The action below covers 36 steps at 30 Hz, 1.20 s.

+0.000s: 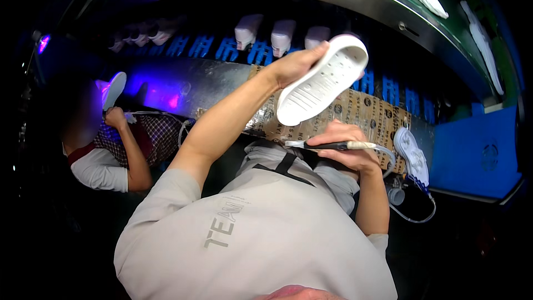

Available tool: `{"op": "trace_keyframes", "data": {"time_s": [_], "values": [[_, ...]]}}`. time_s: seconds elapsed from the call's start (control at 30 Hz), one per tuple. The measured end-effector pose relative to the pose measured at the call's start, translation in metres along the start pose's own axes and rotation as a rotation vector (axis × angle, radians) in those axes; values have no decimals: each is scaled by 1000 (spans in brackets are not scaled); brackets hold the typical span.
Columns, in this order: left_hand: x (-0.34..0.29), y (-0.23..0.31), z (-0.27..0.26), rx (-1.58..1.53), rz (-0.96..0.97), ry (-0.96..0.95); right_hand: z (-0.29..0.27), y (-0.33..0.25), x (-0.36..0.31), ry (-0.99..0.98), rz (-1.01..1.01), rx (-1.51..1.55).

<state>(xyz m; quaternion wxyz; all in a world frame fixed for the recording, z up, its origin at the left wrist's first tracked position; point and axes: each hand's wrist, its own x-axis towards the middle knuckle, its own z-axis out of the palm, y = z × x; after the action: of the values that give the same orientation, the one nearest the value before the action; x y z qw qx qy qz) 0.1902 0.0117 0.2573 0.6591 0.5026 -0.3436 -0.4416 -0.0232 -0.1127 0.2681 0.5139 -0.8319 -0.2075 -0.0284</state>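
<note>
My left hand (pixel 300 65) is raised over the bench, closed on the edge of a white shoe sole (pixel 325 80). The sole is tilted, its inner side with small holes and ridges facing me. Below it, my right hand (pixel 351 147) grips a brush (pixel 333 145) with a dark handle, its pale tip pointing left. A clear hose (pixel 388 158) runs from the brush's back end. Brush tip and sole are apart. Right of my right hand lies a white shoe (pixel 412 155) on the bench edge.
Tape-covered cardboard (pixel 361 112) lines the bench. Beyond it stands a row of blue racks (pixel 260 53) with white shoes (pixel 283 34). A blue panel (pixel 474 153) is at the right, a small container (pixel 396 196) nearer. A co-worker's hand (pixel 115 118) holds another sole (pixel 114 90) at the left.
</note>
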Motion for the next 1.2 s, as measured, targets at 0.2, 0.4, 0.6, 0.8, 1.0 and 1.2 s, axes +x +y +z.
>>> {"op": "trace_keyframes", "data": {"time_s": [0.2, 0.4, 0.6, 0.8, 1.0, 1.2], "values": [[16, 14, 4, 399, -341, -101, 1, -10, 7, 17, 48, -268], [16, 29, 12, 821, -397, -229, -5, -22, 6, 119, 73, -418], [11, 40, 14, 966, -484, -297, -16, -15, -9, 238, 66, -411], [2, 52, 12, 1040, -503, -310, -22, -18, -17, 244, 48, -415], [-3, 49, 4, 1002, -513, -250, -31, -19, -22, 139, 56, -405], [-9, 34, -1, 596, -512, -98, -36, -19, -37, 162, 45, -318]]}}
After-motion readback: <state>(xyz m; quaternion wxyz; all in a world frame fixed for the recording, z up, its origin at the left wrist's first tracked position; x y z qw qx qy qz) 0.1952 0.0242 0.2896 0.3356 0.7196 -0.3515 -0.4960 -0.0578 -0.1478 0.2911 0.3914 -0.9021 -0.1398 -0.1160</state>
